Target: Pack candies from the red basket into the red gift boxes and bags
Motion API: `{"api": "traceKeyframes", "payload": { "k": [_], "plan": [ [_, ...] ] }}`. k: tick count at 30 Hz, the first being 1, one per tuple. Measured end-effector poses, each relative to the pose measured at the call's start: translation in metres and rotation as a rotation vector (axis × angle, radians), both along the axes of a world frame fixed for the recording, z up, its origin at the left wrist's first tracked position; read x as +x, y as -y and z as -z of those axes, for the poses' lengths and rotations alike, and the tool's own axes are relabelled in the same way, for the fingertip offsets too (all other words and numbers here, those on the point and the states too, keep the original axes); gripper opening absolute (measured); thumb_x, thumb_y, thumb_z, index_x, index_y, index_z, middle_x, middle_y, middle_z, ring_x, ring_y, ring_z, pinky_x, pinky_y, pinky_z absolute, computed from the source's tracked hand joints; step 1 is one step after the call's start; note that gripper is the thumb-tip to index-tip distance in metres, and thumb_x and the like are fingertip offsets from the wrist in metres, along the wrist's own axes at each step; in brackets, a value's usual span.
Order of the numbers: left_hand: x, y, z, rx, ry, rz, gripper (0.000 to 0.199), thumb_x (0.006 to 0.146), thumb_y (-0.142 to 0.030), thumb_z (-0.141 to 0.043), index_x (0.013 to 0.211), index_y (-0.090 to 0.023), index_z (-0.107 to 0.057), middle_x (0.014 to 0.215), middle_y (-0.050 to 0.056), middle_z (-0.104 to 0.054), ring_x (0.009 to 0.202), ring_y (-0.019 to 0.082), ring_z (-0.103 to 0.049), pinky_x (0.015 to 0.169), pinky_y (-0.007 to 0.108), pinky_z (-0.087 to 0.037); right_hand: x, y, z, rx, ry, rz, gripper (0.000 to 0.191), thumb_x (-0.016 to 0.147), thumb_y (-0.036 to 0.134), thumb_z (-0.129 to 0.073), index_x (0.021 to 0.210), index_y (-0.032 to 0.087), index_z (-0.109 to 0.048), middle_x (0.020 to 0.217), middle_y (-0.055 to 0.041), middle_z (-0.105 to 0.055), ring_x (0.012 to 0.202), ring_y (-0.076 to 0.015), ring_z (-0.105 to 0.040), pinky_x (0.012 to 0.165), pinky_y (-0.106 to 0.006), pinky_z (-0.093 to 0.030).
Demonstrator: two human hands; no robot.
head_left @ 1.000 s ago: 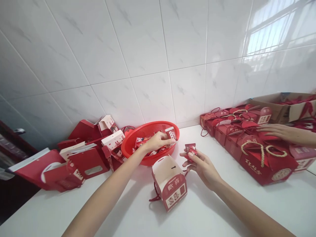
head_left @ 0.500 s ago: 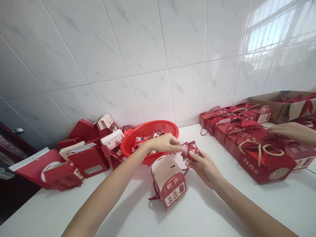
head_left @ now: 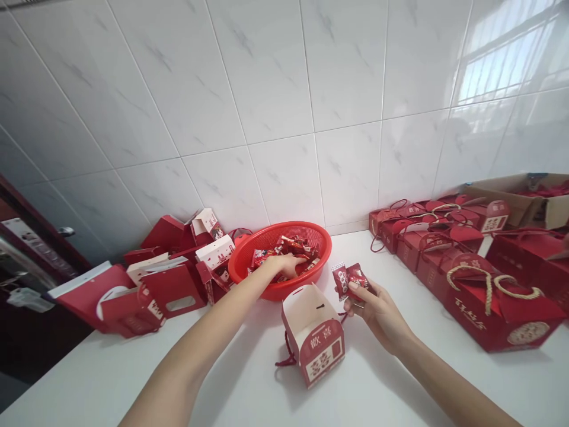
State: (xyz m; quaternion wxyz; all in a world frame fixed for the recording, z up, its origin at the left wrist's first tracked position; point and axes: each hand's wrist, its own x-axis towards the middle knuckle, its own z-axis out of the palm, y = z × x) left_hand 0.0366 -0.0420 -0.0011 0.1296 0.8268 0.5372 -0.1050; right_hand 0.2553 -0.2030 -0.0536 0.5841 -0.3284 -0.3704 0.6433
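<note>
My left hand (head_left: 288, 265) reaches into a red plastic basket (head_left: 242, 240) among wrapped candies (head_left: 293, 244). Its fingers look stretched out, though their tips are partly hidden by the candies. To the right of the basket, my right hand (head_left: 371, 305) is closed on several red wrapped candies (head_left: 351, 280), held between thumb and fingers above the table. Between my forearms stands a small red and cream gift box (head_left: 320, 356) with its top open. A dark red cord handle (head_left: 288, 359) hangs at its side.
Open red boxes (head_left: 169, 287) lean together at the left. Rows of closed red gift boxes (head_left: 471, 290) with rope handles stand at the right, a cardboard carton (head_left: 502, 201) behind them. Another person's fingers (head_left: 563, 249) show at the right edge. A tiled wall (head_left: 284, 172) bounds the table.
My left hand has moved from beside the candies in my right hand into the basket. My right hand keeps its candies. The other person's hand has mostly left the picture as the view turned slightly left.
</note>
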Motion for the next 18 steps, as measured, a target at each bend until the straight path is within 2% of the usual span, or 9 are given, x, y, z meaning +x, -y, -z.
{"api": "traceKeyframes", "payload": {
  "k": [2,5,7,9,11,13,18],
  "plan": [
    [-0.004,-0.010,0.008,-0.003,0.036,-0.070,0.089,0.056,-0.028,-0.080,0.141,-0.036,-0.056,0.148,0.014,-0.053,0.112,0.041,-0.064,0.074,0.038,-0.055,0.001,-0.001,0.002,0.006,0.019,0.003,0.044,0.069,0.050,-0.085,0.086,0.016,-0.064,0.085,-0.0060,-0.067,0.063,-0.0141,-0.059,0.059,-0.029,-0.044],
    [-0.011,-0.024,0.019,0.016,0.103,-0.126,0.085,0.057,-0.024,-0.084,0.138,-0.030,-0.060,0.146,0.017,-0.054,0.112,0.041,-0.064,0.083,0.041,-0.053,0.001,-0.001,0.004,0.009,0.039,0.000,0.043,0.071,0.051,-0.083,0.088,0.016,-0.064,0.087,-0.0063,-0.067,0.063,-0.0137,-0.059,0.060,-0.028,-0.044],
    [-0.014,-0.030,0.025,0.018,0.116,-0.132,0.076,0.060,-0.024,-0.086,0.133,-0.026,-0.063,0.142,0.018,-0.056,0.115,0.039,-0.062,0.087,0.041,-0.053,0.001,-0.001,0.005,0.011,0.049,-0.003,0.043,0.071,0.051,-0.083,0.088,0.016,-0.064,0.086,-0.0056,-0.067,0.063,-0.0137,-0.059,0.059,-0.028,-0.044],
    [-0.017,-0.035,0.030,0.011,0.132,-0.139,0.059,0.072,-0.030,-0.082,0.127,-0.022,-0.064,0.136,0.015,-0.061,0.114,0.033,-0.062,0.090,0.042,-0.053,0.000,0.000,0.005,0.021,0.060,-0.006,0.043,0.071,0.051,-0.083,0.087,0.016,-0.064,0.083,-0.0047,-0.066,0.063,-0.0138,-0.059,0.059,-0.028,-0.044],
    [-0.020,-0.038,0.034,0.005,0.155,-0.151,0.042,0.087,-0.035,-0.072,0.124,-0.019,-0.063,0.128,0.012,-0.063,0.110,0.027,-0.064,0.091,0.044,-0.054,0.000,0.000,0.005,0.029,0.071,-0.005,0.043,0.071,0.052,-0.083,0.087,0.016,-0.065,0.083,-0.0044,-0.066,0.062,-0.0138,-0.059,0.059,-0.028,-0.044],
    [-0.023,-0.041,0.037,0.005,0.188,-0.169,0.035,0.094,-0.037,-0.063,0.123,-0.017,-0.062,0.123,0.010,-0.064,0.106,0.024,-0.064,0.091,0.044,-0.055,0.000,0.000,0.005,0.031,0.083,-0.002,0.044,0.070,0.052,-0.083,0.088,0.016,-0.065,0.083,-0.0045,-0.067,0.062,-0.0138,-0.059,0.058,-0.028,-0.044],
    [-0.028,-0.044,0.042,0.015,0.303,-0.210,0.033,0.095,-0.035,-0.062,0.122,-0.017,-0.062,0.122,0.009,-0.063,0.105,0.024,-0.065,0.087,0.041,-0.057,0.001,-0.002,0.007,0.034,0.105,-0.001,0.043,0.071,0.053,-0.082,0.087,0.016,-0.066,0.079,-0.0039,-0.067,0.061,-0.0139,-0.059,0.059,-0.028,-0.045]
  ]
}}
